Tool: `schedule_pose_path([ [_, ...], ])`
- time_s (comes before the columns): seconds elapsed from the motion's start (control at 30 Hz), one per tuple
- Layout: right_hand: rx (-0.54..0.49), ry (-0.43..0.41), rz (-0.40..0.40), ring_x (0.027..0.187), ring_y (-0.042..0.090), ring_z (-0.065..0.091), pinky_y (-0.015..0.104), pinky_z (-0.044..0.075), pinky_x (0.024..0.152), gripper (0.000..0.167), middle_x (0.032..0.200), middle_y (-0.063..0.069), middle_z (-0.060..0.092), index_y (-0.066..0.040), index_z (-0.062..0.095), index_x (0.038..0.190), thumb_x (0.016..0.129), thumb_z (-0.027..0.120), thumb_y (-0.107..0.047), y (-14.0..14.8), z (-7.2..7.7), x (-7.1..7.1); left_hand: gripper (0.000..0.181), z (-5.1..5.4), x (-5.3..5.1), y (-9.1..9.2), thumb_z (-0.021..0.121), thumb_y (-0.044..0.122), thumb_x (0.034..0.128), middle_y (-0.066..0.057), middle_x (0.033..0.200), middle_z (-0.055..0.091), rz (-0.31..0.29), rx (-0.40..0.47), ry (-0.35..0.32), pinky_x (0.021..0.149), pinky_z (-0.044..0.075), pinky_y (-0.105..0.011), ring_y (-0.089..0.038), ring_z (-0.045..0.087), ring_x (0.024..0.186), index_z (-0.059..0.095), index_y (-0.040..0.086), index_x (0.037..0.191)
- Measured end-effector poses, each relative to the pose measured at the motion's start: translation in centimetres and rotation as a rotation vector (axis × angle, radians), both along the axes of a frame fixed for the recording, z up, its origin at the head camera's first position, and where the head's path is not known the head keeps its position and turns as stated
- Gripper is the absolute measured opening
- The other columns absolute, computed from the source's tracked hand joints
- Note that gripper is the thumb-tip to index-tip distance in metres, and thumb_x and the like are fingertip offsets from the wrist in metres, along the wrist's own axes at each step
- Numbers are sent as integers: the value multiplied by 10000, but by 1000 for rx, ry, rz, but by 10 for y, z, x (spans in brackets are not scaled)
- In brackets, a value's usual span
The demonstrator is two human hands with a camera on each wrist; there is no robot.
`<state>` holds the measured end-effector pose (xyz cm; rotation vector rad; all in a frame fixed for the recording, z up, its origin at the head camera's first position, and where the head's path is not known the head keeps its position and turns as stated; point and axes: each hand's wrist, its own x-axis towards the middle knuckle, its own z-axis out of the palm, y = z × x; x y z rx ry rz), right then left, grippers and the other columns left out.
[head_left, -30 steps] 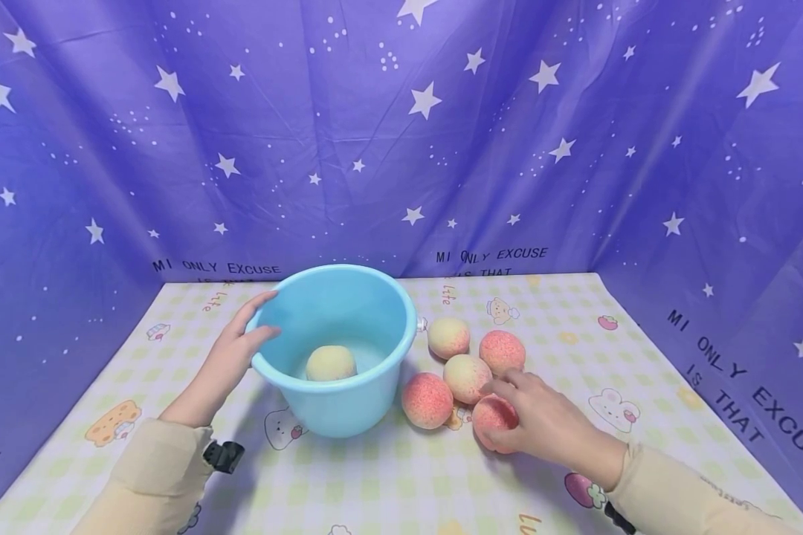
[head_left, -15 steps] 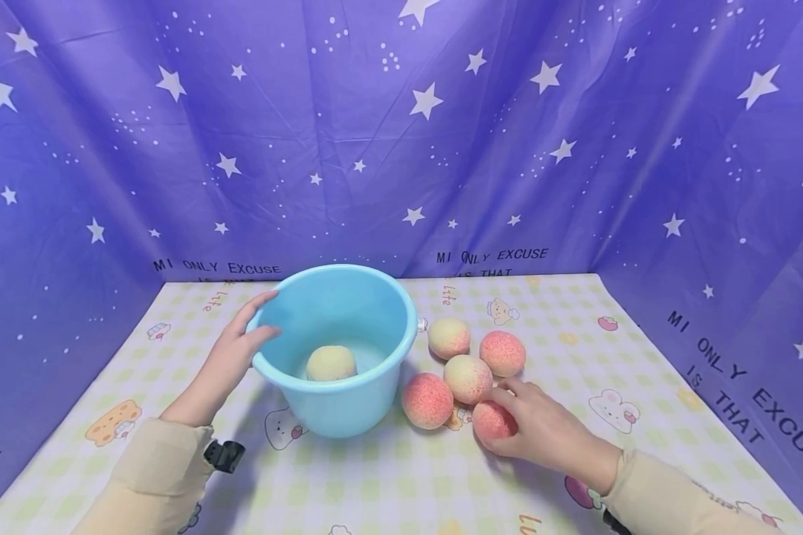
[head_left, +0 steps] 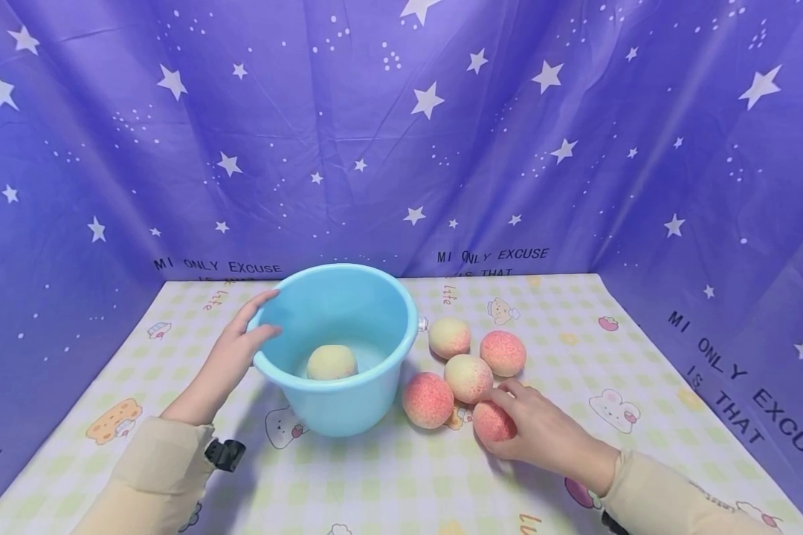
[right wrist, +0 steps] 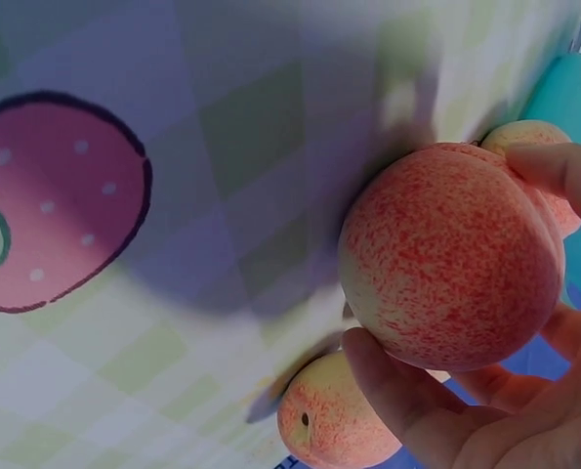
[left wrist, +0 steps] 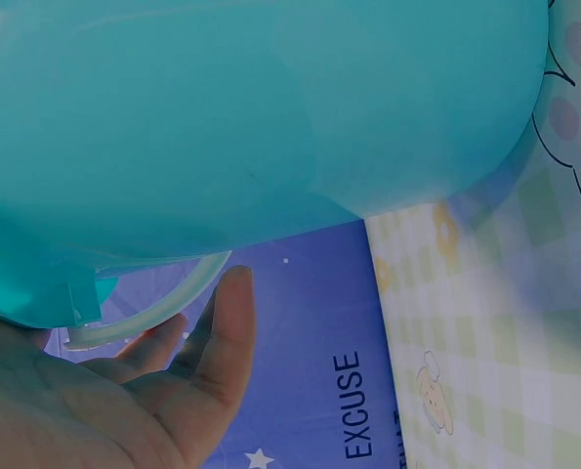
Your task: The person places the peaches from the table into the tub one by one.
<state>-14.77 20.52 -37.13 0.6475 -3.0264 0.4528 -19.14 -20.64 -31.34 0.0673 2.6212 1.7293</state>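
A light blue bucket (head_left: 348, 401) stands on the table with one pale yellow peach (head_left: 331, 362) inside. My left hand (head_left: 237, 342) holds the bucket's left rim, thumb over the edge; in the left wrist view its fingers (left wrist: 227, 337) reach outside the wall, by the pale handle (left wrist: 158, 311). Right of the bucket, my right hand (head_left: 542, 431) grips a red peach (head_left: 494, 422), low over or on the cloth. In the right wrist view, thumb and fingers surround this peach (right wrist: 456, 259). Close by lie a pale peach (head_left: 468, 378) and a red peach (head_left: 428, 400).
Farther back sit another pale peach (head_left: 449, 338) and another red one (head_left: 502, 354), near the bucket's right side. A checkered cloth (head_left: 348, 490) with cartoon prints covers the table. Behind and at both sides hangs a purple star-patterned curtain (head_left: 348, 134).
My right hand's fingers have closed in around the nearest red peach, and the hand has shifted slightly. My left hand and the bucket stay in place.
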Motion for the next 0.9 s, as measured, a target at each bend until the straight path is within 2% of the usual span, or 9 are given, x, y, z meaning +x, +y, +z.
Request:
schedule_pose_path([
  [0.47, -4, -1, -10, 979, 185, 566, 404, 500, 830, 545, 1101, -14, 572, -158, 655, 1214, 722, 841, -301, 0, -1, 0, 661, 0, 0, 0, 484, 209, 976, -172, 1629, 211, -4, -2, -1, 947, 469, -444, -397, 424, 1340, 228, 241, 1584],
  [0.73, -13, -9, -14, 1047, 252, 594, 459, 510, 866, 559, 1191, 47, 593, -180, 649, 1225, 721, 845, -318, 0, 0, 1, 661, 0, 1, 0, 489, 212, 977, -171, 1631, 208, -2, 0, -2, 949, 474, -448, -398, 420, 1345, 229, 244, 1584],
  [0.9, -21, -1, -2, 1108, 339, 601, 510, 515, 893, 593, 1277, 128, 592, -145, 638, 1249, 722, 845, -324, 1, 3, 1, 661, 1, 1, 0, 492, 216, 975, -164, 1633, 205, -2, 1, -2, 957, 466, -457, -389, 419, 1342, 233, 246, 1583],
])
